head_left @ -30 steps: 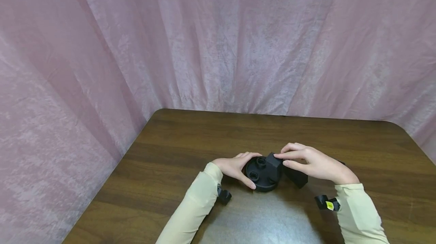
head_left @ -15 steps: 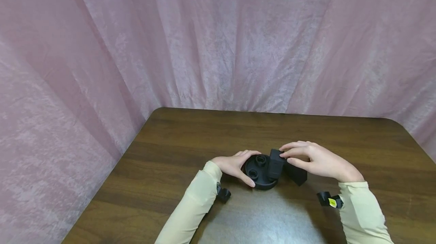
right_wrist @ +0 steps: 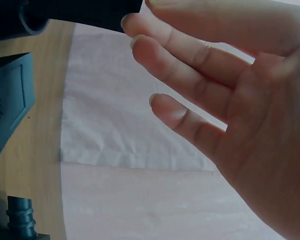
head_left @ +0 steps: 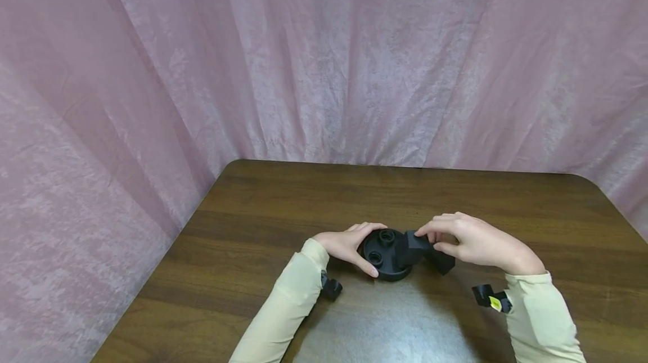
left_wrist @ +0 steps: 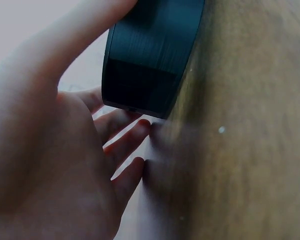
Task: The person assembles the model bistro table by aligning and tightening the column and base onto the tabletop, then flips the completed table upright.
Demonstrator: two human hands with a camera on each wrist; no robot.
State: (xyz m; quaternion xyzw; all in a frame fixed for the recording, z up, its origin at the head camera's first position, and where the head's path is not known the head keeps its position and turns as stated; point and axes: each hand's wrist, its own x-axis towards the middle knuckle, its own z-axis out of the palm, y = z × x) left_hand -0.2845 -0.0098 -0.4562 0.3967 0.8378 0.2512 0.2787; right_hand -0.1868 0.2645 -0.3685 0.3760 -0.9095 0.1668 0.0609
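Note:
A round black base [head_left: 388,270] with two raised ring-shaped sockets lies on the wooden table. My left hand [head_left: 348,246] grips its left side, thumb along the near edge and fingers round the far one. In the left wrist view the side wall of the base [left_wrist: 145,60] shows beside the thumb. Over the right part of the base stands a dark block [head_left: 411,246], tilted. My right hand [head_left: 473,243] pinches the block's right end between thumb and fingertips; the other fingers extend loosely in the right wrist view. The block's lower end is hidden.
Just right of the base, partly under my right hand, lies a black box-like piece [head_left: 444,263]. A black piece with a ridged post [right_wrist: 21,217] shows low in the right wrist view. A pink curtain [head_left: 324,70] hangs behind the table's far edge.
The block has swung from a lean over the base to upright, then tipped rightward, with my right hand moving slightly right. My left hand stays on the base.

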